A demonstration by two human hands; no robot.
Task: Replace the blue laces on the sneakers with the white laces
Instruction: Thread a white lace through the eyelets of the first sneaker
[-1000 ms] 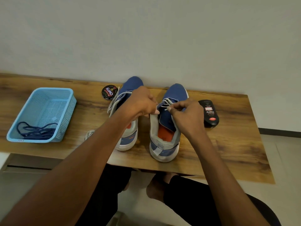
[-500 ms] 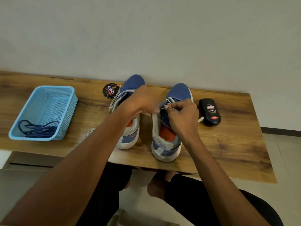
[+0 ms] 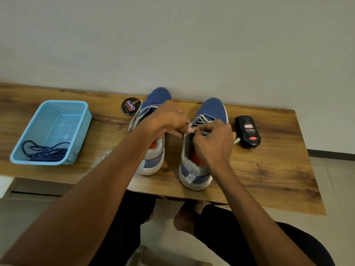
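Nearest to the person, at the front edge of the table, stands the right sneaker with its heel toward the person, and the left sneaker stands just beside it, a little further back. Above the open throat of the right sneaker the two hands meet. The right hand has its fingers curled and pinches the white lace near the upper eyelets; the left hand is also curled, and its thumb and fingertip pinch the end of the same lace. The lower rows of this lace already cross the tongue, so I judge that the lacing of this sneaker is about half done. To do this step well, I think the tip should be held short and stiff, pushed straight through the next eyelet, and then both sides pulled equal, without twisting. Further back, the blue laces lie in a heap inside the blue basket near the left edge. A black bottle lies at the right of the right sneaker, and a round tin sits near the far edge, beside the left sneaker.
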